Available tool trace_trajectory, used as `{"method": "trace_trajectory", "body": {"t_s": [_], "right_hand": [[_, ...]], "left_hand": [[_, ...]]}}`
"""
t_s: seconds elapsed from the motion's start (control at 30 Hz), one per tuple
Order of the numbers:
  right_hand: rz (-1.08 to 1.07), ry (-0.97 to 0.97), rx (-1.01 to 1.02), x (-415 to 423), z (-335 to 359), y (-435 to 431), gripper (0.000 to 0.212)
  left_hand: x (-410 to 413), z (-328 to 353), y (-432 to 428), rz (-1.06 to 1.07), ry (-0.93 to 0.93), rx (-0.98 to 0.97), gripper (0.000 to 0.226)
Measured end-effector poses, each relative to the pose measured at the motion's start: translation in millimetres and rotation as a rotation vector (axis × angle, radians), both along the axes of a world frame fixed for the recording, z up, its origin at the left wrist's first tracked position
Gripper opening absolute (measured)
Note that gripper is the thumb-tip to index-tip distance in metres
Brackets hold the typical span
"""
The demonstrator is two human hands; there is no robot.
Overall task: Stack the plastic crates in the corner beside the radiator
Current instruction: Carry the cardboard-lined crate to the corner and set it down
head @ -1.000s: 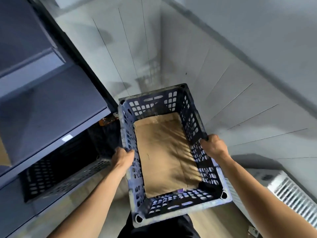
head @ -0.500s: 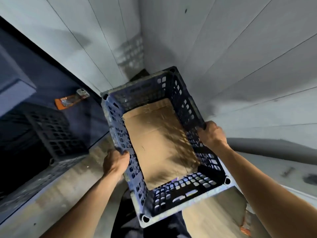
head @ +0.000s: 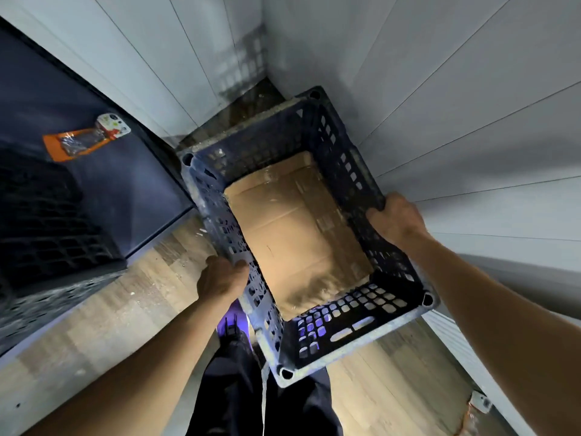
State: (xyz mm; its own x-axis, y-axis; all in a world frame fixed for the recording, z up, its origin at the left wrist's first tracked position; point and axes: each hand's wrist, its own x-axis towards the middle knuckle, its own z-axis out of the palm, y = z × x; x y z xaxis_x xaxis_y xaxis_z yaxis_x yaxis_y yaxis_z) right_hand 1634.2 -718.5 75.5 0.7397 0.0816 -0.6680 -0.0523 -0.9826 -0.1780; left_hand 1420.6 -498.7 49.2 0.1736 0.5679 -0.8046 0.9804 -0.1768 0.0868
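The crate [head: 339, 332], gripped by the left hand [head: 221, 280] and right hand [head: 394, 220], has sunk nearer the corner floor [head: 248, 105], almost placed.

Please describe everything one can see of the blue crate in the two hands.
The crate is dark blue plastic, with perforated walls, slot handles in the near end, round sockets at the corners and a scuffed rim. A sheet of brown cardboard lines its bottom. The left hand and right hand grip its long sides. It is tilted, close to the corner of the white panelled room walls.
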Motion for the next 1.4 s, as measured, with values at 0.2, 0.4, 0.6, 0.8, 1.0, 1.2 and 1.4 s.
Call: {"method": "trace_trajectory", "body": {"t_s": [0.2,0.4,0.6,0.8,1.0,1.2,1.4], "right_hand": [[0.068,0.019,0.047,28.6,-34.1,15.7,0.034],[0.076,0.031,0.001,43.7,-69.2,14.9,0.056],[0.048,0.003,0.018,47.7,-77.3,5.9,0.071],[-0.017,0.018,0.016,57.2,-76.9,-7.2,0.065],[0.13,0.012,-0.033,49.7,-57.3,-12.1,0.073],[0.194,0.031,-0.071,22.6,-51.7,-9.2,0.073],[0.192,0.075,-0.029,-2.6,-26.7,-6.1,0.077]], "left_hand": [[20.3,-25.7,-4.0,0.193,-0.038,-0.084,0.038],[28.8,-53.2,-18.7,0.348,-0.05,-0.232,0.053],[36.7,-59.7,-38.1,0.33,0.035,-0.245,0.084],[36.9,-58.2,-44.7,0.266,0.058,-0.356,0.088],[55.8,-52.0,-57.9,0.117,0.071,-0.298,0.053],[58.6,-37.6,-60.5,-0.032,0.053,-0.24,0.036],[70.6,-10.1,-61.7,-0.088,-0.023,-0.161,0.033]]}}
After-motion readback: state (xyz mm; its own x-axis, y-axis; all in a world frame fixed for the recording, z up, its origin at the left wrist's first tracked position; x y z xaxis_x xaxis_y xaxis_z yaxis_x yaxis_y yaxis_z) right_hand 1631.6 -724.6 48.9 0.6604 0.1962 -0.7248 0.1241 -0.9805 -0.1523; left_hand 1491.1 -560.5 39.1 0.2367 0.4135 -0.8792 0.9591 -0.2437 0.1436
